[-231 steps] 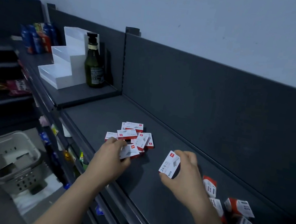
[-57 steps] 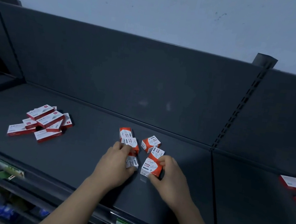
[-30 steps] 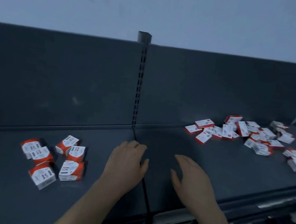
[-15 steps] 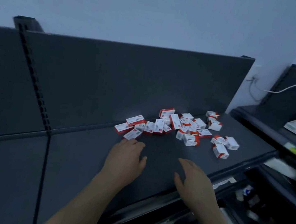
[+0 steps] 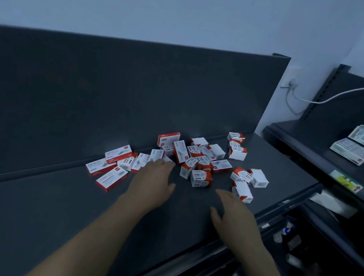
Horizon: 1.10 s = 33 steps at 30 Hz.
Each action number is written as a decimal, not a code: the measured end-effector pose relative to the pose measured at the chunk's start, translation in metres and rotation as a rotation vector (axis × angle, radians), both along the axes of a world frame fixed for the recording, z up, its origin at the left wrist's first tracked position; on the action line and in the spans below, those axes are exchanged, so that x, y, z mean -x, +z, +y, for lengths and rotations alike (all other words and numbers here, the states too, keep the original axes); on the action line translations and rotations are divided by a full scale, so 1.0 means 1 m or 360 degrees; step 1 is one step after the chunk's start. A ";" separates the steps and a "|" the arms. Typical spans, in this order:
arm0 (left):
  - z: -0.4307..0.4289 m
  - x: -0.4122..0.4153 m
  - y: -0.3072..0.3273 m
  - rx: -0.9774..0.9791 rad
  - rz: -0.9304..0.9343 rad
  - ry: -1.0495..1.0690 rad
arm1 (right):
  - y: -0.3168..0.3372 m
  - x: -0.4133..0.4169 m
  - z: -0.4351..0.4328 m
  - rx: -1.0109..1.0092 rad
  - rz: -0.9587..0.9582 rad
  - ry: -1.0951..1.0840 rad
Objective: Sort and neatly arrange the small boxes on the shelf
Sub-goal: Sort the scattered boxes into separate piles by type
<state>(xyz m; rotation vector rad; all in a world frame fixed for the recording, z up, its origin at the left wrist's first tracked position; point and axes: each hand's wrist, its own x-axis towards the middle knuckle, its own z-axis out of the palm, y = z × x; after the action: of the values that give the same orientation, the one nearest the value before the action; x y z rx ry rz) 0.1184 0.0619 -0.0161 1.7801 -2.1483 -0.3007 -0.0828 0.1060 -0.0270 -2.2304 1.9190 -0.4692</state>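
Note:
Several small red-and-white boxes (image 5: 193,155) lie jumbled on the dark grey shelf (image 5: 52,202), near its back panel. Flat long boxes (image 5: 111,178) sit on the left of the pile, cube-like ones (image 5: 201,178) in the middle and right. My left hand (image 5: 153,180) reaches over the shelf with fingers straight, its fingertips at the pile's front edge beside a flat box. My right hand (image 5: 232,211) hovers open, palm down, just in front of a cube box (image 5: 242,191). Neither hand holds anything.
The shelf's back panel (image 5: 112,96) rises behind the pile. To the right, a second shelf unit (image 5: 334,167) carries flat packets (image 5: 358,147), with a white cable (image 5: 334,97) on the wall. Lower shelves with goods show at the bottom right.
The view has swung right and closer to the big pile. Both empty hands have moved forward to the pile; the left fingertips now reach its front boxes.

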 end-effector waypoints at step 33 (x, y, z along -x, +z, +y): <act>-0.031 -0.009 -0.022 -0.0035 0.0546 0.0027 | -0.027 -0.018 -0.092 -0.0097 -0.0127 0.0227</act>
<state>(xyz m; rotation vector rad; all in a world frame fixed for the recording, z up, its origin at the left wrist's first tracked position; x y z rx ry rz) 0.1276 0.0307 -0.0385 1.6201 -1.8930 -0.5817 -0.0649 0.0136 -0.0535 -2.2539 1.6987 -0.4643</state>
